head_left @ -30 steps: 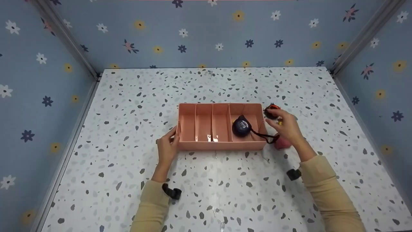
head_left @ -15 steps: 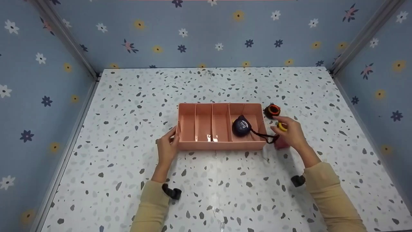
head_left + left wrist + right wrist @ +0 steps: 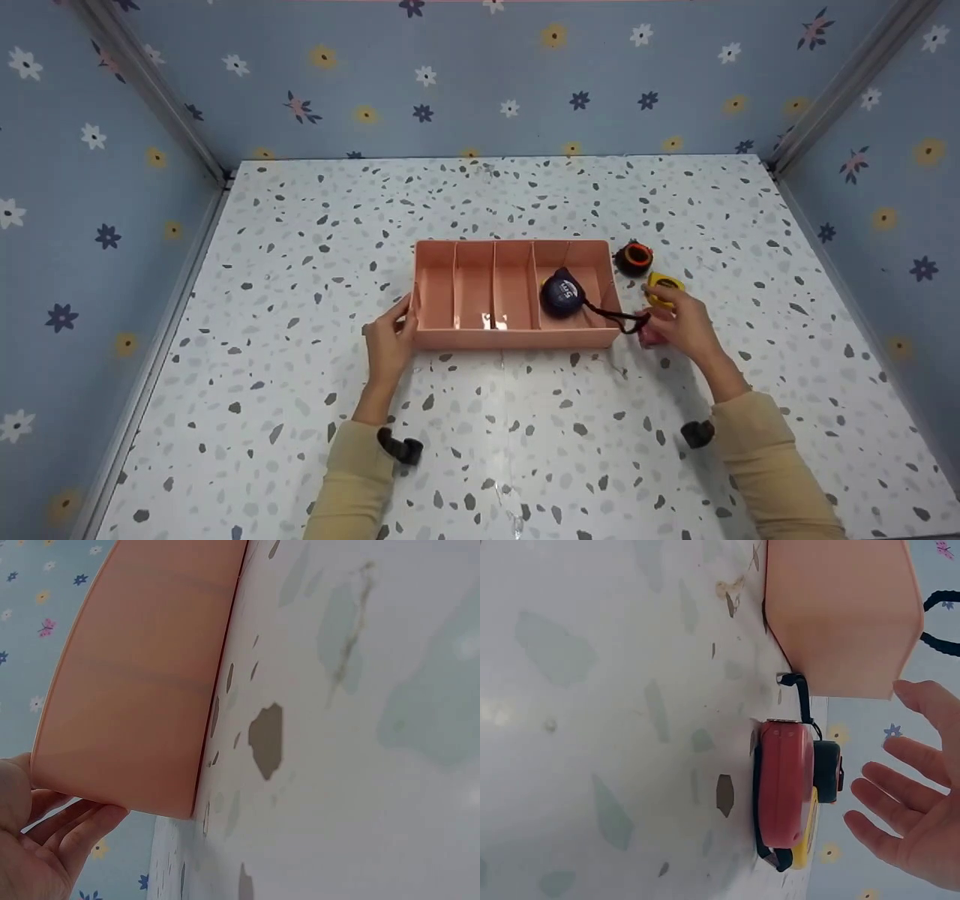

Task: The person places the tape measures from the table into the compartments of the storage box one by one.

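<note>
A pink divided storage box (image 3: 517, 340) lies across the table. My left hand (image 3: 389, 345) grips its left end; in the left wrist view, fingers (image 3: 94, 829) press the outer wall close to the rim. In the rightmost compartment sits a dark blue tape measure (image 3: 562, 294), its black wrist strap hanging over the right wall. My right hand (image 3: 690, 330) hovers over a red tape measure (image 3: 784, 784) beside the box, hiding part of it from above. Its fingers are spread and hold nothing. Just behind are a yellow tape measure (image 3: 664, 289) and a black-and-orange tape measure (image 3: 634, 258).
Three narrower compartments (image 3: 474, 289) occupy the box's left and middle. Speckled white tabletop (image 3: 495, 420) surrounds it. Flowered blue panels (image 3: 465, 90) with metal corner posts (image 3: 847, 82) stand at the back and both sides.
My right hand has drawn back toward the front from the black-and-orange tape measure, past the yellow one, to the red one. The yellow tape measure now shows more. My left hand has stayed put.
</note>
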{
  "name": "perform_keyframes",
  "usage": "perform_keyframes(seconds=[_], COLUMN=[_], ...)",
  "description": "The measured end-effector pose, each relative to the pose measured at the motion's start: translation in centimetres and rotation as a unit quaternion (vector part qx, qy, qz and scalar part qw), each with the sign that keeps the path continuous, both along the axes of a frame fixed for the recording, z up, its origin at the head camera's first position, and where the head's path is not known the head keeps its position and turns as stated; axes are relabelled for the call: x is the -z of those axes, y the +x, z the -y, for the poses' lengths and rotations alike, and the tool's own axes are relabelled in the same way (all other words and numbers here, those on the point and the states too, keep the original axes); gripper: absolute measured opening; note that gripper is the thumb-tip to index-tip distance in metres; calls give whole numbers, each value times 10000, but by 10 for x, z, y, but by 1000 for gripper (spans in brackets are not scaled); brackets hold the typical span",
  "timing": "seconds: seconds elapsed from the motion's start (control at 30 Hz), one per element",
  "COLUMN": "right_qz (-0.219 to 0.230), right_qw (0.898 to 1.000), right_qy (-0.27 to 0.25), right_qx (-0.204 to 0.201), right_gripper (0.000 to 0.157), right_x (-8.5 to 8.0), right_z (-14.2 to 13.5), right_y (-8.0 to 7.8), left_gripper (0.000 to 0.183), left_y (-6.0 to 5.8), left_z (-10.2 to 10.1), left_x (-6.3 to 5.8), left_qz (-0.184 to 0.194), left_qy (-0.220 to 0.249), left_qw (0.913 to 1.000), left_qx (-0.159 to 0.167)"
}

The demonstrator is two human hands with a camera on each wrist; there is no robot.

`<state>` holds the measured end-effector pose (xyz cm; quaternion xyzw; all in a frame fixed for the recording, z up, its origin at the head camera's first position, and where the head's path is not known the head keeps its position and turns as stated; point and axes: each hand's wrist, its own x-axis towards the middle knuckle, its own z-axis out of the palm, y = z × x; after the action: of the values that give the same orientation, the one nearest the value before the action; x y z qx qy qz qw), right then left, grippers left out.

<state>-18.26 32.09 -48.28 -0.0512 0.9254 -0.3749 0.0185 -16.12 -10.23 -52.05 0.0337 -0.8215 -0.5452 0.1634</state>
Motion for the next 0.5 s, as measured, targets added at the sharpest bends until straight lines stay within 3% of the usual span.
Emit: perform_keyframes(seconds=[0.2,0.5], right_qz=[-157,26], right_qw=[9995,9990], right_qy=[277,420], right_qx=[-16,141], right_gripper=[44,44], right_x=[8,17], right_z=[-5,-12], right_y=[4,5], left_gripper=[31,32], left_y=[0,0], left_z=[0,-1], left_x=[1,1], left_qz=[28,81], left_qy=[-6,9], left_qw=[10000,10000], left_qx=[10,48])
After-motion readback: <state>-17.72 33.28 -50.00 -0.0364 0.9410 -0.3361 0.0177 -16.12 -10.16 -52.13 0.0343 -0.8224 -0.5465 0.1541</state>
